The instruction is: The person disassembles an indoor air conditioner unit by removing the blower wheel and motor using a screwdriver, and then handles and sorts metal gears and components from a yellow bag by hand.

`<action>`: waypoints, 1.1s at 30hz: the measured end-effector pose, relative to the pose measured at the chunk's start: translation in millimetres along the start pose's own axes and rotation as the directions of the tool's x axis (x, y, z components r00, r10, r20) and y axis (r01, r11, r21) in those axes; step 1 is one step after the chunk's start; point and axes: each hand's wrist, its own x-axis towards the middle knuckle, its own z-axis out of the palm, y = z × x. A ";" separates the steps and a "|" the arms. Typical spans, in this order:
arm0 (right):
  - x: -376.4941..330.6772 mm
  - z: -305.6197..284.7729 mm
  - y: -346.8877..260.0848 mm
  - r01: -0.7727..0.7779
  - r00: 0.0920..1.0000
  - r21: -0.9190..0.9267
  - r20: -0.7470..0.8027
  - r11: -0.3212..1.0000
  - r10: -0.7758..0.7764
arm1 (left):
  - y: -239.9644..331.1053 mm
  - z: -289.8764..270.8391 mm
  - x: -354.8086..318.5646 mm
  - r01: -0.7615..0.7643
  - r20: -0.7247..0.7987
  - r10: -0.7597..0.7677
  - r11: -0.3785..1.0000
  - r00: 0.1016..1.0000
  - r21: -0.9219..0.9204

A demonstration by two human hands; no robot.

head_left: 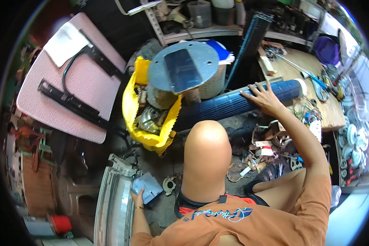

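A long dark blue cylindrical fan roller lies slanted from the yellow bag up to the wooden bench. My right hand lies over the roller's upper part, fingers spread around it. Low on the left, my left hand grips the edge of a flat grey-blue plastic piece. That piece lies beside a long white ribbed casing on the floor. My bare knee rises between the two hands.
A yellow bag of metal scrap stands under a round grey metal disc carrying a dark flat slab. A pink tabletop with black brackets leans at left. The wooden bench holds tools. Wires and small parts litter the floor.
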 end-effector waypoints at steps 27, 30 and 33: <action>-88.5 80.1 194.8 -0.241 0.970 0.093 0.003 0.966 0.242 | 175.1 201.1 -82.0 -0.615 0.514 0.417 0.726 0.750 0.307; -81.7 70.4 187.8 -0.326 0.944 0.122 -0.002 0.937 0.329 | 185.6 192.2 -85.9 -0.523 0.544 0.372 0.839 0.752 0.150; -68.6 45.7 181.8 -0.470 0.875 0.032 0.152 0.882 0.461 | 195.9 187.8 -86.4 -0.438 0.572 0.366 0.899 0.734 -0.013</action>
